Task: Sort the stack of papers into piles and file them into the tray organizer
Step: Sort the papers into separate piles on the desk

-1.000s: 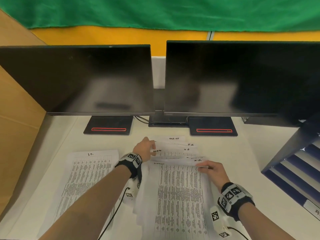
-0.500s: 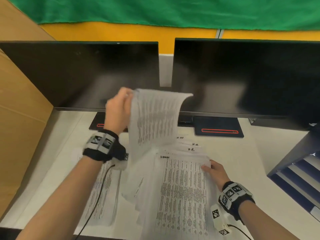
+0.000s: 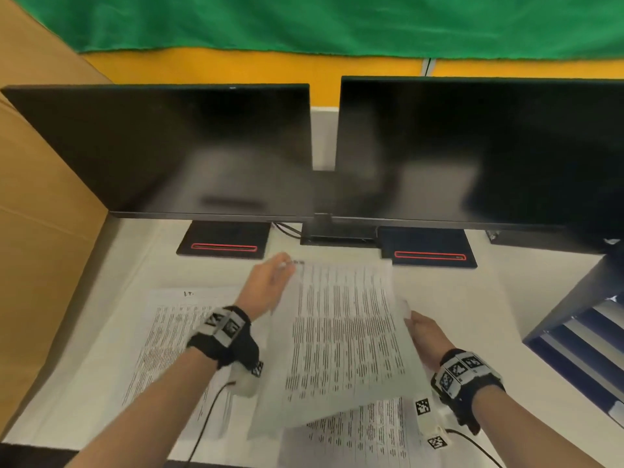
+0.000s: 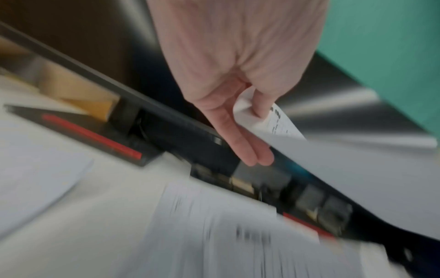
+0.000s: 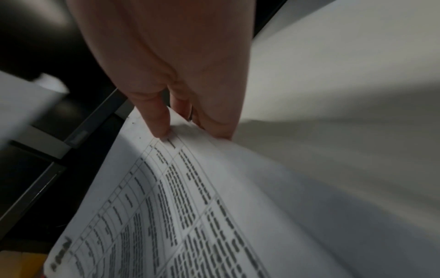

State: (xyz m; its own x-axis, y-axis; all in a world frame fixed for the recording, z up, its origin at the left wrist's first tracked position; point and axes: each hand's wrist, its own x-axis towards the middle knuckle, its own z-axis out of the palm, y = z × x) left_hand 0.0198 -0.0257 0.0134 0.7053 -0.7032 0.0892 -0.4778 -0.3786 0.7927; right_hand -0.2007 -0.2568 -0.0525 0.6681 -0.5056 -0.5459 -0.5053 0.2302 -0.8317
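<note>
A printed sheet [image 3: 344, 332] hangs tilted just above the fanned stack of papers [image 3: 358, 434] in the middle of the desk. My left hand [image 3: 282, 266] pinches its far left corner, with the corner curled between thumb and fingers [image 4: 250, 150] in the left wrist view. My right hand [image 3: 410, 320] pinches the sheet's right edge [image 5: 190, 206], fingertips [image 5: 161, 129] on top. A sorted pile [image 3: 169, 332] headed "I.T." lies to the left. The dark blue tray organizer [image 3: 570, 319] stands at the right edge.
Two black monitors [image 3: 169, 150] [image 3: 489, 153] stand close behind the papers on bases with red stripes [image 3: 223, 246]. A brown cardboard wall [image 3: 40, 197] bounds the left side. Bare white desk [image 3: 472, 298] lies between the stack and the organizer.
My left hand, which had lifted the sheet high before the monitors, has brought it down over the stack. My right hand has left the stack and taken the sheet's right edge.
</note>
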